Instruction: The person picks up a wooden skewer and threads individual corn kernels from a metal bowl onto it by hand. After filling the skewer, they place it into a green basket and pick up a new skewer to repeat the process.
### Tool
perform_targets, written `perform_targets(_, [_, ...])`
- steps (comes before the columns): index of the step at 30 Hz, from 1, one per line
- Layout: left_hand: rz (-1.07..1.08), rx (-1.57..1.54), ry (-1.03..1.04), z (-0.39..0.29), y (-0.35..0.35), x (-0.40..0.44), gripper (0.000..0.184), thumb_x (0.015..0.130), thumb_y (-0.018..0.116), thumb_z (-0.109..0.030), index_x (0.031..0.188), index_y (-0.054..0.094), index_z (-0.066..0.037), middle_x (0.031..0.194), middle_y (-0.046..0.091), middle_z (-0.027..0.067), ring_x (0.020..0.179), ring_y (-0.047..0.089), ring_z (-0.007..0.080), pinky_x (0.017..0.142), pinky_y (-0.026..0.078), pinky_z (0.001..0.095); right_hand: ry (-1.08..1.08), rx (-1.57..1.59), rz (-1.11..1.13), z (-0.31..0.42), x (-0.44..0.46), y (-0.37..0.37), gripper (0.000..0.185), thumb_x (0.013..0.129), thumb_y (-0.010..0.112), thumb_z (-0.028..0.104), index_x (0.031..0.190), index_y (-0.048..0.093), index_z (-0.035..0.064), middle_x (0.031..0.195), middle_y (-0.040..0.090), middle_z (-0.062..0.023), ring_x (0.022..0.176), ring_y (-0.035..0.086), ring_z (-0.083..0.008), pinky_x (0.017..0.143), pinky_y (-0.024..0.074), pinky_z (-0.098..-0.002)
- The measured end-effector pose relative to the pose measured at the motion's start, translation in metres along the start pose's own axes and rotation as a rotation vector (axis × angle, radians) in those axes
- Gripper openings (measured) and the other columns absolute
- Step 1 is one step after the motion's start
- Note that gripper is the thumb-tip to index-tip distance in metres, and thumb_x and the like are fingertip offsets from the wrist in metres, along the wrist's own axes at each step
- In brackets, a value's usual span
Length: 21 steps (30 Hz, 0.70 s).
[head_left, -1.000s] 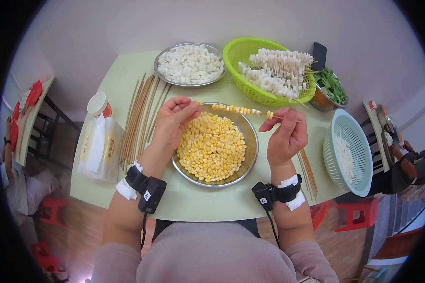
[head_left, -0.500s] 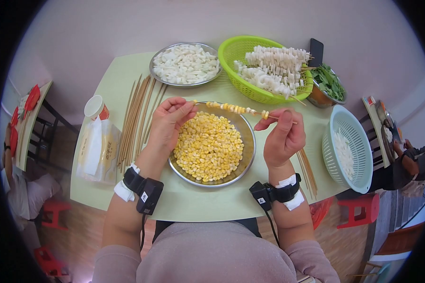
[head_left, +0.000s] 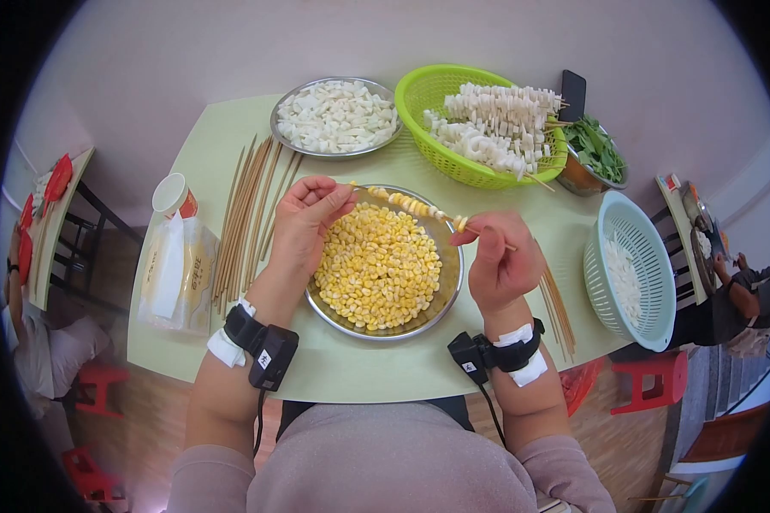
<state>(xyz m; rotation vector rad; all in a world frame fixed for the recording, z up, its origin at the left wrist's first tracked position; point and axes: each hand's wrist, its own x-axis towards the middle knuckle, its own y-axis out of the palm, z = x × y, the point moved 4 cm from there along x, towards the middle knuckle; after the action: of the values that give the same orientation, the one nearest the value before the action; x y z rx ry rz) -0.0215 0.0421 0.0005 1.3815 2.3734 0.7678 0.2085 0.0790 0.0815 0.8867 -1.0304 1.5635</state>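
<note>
A thin skewer threaded with yellow corn kernels slants across the far part of a metal bowl. My left hand pinches its left end, where a kernel shows at the fingertips. Toward the other end, my right hand has its fingers closed on the stick, right beside a few kernels set a little apart from the main row. The stick's bare tip pokes out past those fingers. Loose corn kernels fill much of the bowl beneath both hands.
Bare skewers lie left of the bowl, more at right. Behind stand a plate of white pieces and a green basket of loaded skewers. A blue colander, tissue pack, paper cup and leafy greens surround.
My right hand has moved slightly down and left, tilting the skewer's right end lower. My left hand stays nearly in place.
</note>
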Motion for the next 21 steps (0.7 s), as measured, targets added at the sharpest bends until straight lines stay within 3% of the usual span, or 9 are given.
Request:
perform_targets(2, [0.006,0.029,-0.006,0.0,-0.001,0.0,0.015,0.08,0.062,0.001,0.092,0.054,-0.003,0.089,0.063,0.0101,0.082,0.064,0.0176,0.075,0.054,0.0258,-0.116,-0.026,0.048,0.006,0.001,0.004,0.003,0.083,0.057,0.001,0.087,0.056,0.0005,0.07,0.061,-0.0099,0.057,0.059,-0.021,0.05,0.0459,-0.0272])
perform_targets(21, [-0.014,0.186,0.133,-0.005,0.004,-0.004,0.016,0.078,0.065,0.0,0.087,0.052,-0.004,0.084,0.063,0.0085,0.078,0.063,0.0146,0.073,0.051,0.0248,-0.045,0.034,0.104,0.006,-0.001,0.013,0.008,0.08,0.064,0.006,0.084,0.058,0.002,0.068,0.061,-0.0086,0.057,0.059,-0.0209,0.05,0.0459,-0.0269])
